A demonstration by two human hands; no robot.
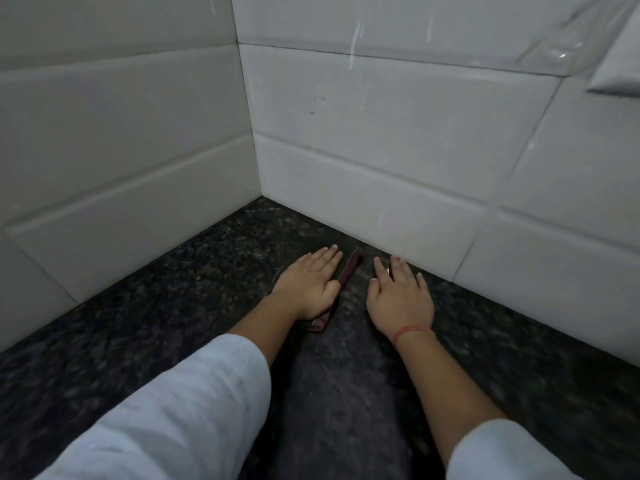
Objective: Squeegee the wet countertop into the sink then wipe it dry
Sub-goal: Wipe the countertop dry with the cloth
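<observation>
A dark speckled countertop (pixel 166 323) runs into a tiled corner. My left hand (pixel 308 285) lies flat, palm down, on a dark maroon cloth (pixel 349 270); a strip of the cloth shows along the hand's right side and below the wrist. My right hand (pixel 400 296) rests flat on the bare counter just right of the cloth, fingers spread, close to the back wall. A red band circles the right wrist. No squeegee and no sink are in view.
White tiled walls (pixel 381 150) close the counter on the left and at the back, meeting in a corner beyond my hands. A shiny plastic-covered fitting (pixel 616 74) sticks out of the wall at the top right. The image is slightly motion-blurred.
</observation>
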